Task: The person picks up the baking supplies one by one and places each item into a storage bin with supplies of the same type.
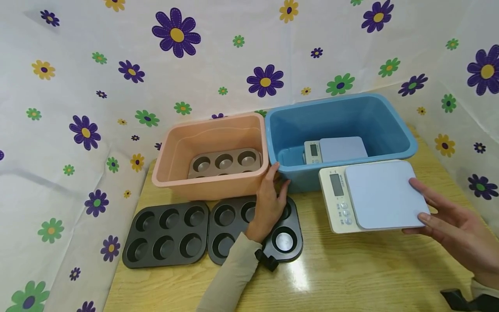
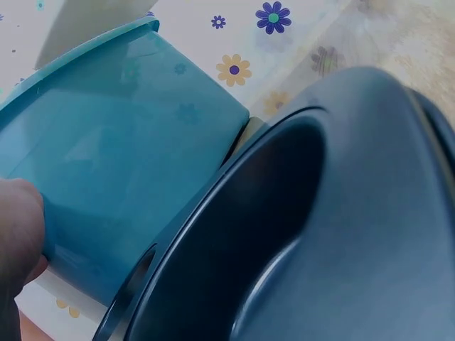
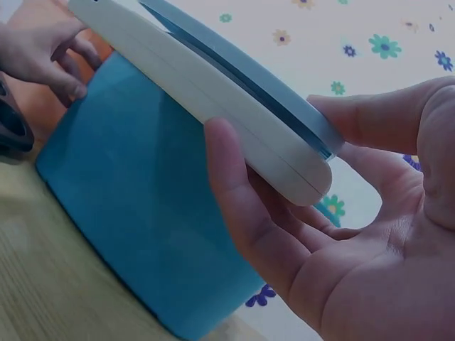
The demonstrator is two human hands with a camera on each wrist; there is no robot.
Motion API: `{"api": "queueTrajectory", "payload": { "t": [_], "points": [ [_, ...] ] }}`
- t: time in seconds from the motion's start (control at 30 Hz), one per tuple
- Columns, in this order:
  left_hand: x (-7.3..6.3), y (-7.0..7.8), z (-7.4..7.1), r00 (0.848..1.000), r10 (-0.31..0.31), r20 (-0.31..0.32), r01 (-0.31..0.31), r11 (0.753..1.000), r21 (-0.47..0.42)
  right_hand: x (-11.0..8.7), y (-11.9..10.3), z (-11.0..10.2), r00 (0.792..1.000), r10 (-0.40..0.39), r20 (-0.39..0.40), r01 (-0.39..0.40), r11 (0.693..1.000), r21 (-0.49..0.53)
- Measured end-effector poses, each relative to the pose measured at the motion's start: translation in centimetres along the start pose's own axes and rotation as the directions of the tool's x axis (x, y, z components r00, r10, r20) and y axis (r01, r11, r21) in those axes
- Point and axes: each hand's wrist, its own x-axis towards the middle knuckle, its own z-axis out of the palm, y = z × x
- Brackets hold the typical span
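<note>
My right hand (image 1: 454,221) grips a white kitchen scale (image 1: 383,195) by its right edge, thumb on the weighing plate and fingers beneath. The scale is held up in front of the blue bin (image 1: 343,102), display and buttons towards its left side. In the right wrist view the scale (image 3: 213,99) is seen edge-on, tilted. My left hand (image 1: 269,203) touches the blue bin's front left corner, beside the pink bin (image 1: 218,188), fingers spread at the corner. A second scale (image 1: 341,148) lies inside the blue bin.
Inside the pink bin lies a light brown muffin tin (image 1: 212,173). Two dark muffin tins (image 1: 165,234) stand side by side on the wooden table (image 1: 351,268), the right one (image 1: 294,242) under my left forearm. Flowered white cloth (image 1: 218,56) hangs behind and beside.
</note>
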Motion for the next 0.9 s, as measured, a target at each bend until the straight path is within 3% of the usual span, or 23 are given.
{"api": "queueTrajectory", "payload": {
  "t": [0.13,0.47,0.63,0.9],
  "points": [
    [0.1,0.0,0.0,1.0,0.009,-0.003,-0.009,1.0,0.009,0.2,-0.8,0.1,1.0,0.015,-0.012,-0.016,1.0,-0.013],
    [0.0,0.0,0.0,1.0,0.01,-0.005,-0.01,1.0,0.006,1.6,-2.3,0.5,0.998,-0.003,-0.066,0.01,0.995,0.098],
    [-0.1,0.0,0.0,1.0,0.0,0.006,0.0,1.0,-0.001,3.0,-3.5,0.9,0.996,-0.043,-0.073,0.053,0.99,0.131],
    [-0.1,0.0,0.0,1.0,-0.015,0.001,0.015,1.0,-0.003,6.2,-6.1,0.7,0.999,-0.035,-0.024,0.039,0.983,0.181]
  ]
}}
